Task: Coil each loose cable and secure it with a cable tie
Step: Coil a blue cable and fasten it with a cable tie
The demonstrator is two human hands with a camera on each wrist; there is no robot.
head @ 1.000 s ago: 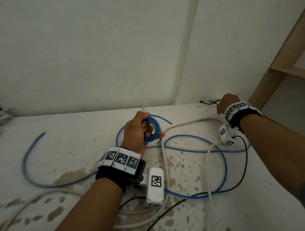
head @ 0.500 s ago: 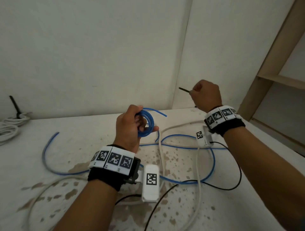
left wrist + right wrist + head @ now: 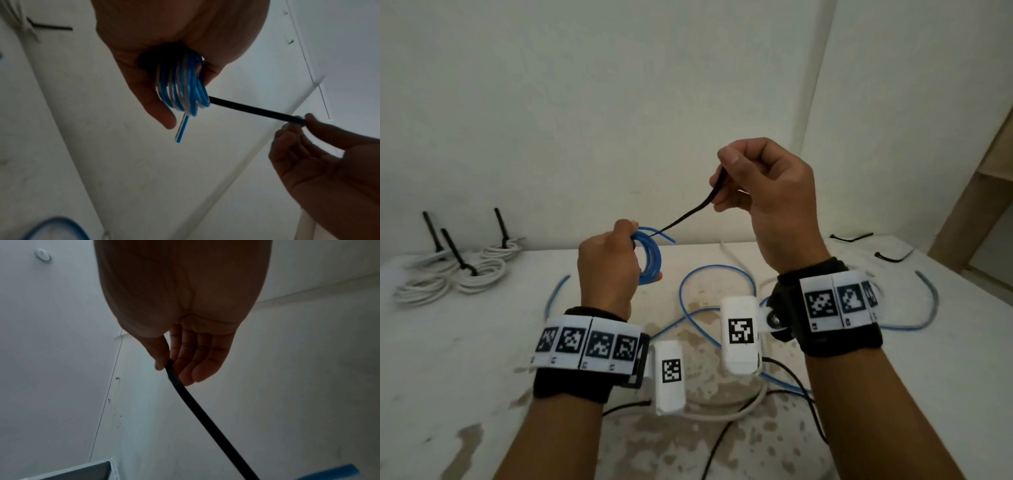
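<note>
My left hand (image 3: 613,263) grips a small coil of blue cable (image 3: 650,257) above the table; in the left wrist view the blue coil (image 3: 183,87) sits between thumb and fingers, its cut end sticking out below. My right hand (image 3: 760,192) pinches one end of a black cable tie (image 3: 688,216) between thumb and forefinger, up and to the right of the coil. The tie's other end reaches the coil. In the right wrist view the tie (image 3: 197,404) runs down from the right hand (image 3: 172,365). In the left wrist view the tie (image 3: 252,110) meets the coil's edge.
Loose blue cable (image 3: 709,308) and white cable (image 3: 739,407) lie looped on the stained white table (image 3: 448,377). Three white coils tied with black ties (image 3: 469,274) sit at the far left. Spare black ties (image 3: 852,237) lie at the far right. A wooden shelf frame (image 3: 983,192) stands right.
My right hand picked a black tie from the far right of the table and brought it up and left to the coil. The left hand raised the coil slightly.
</note>
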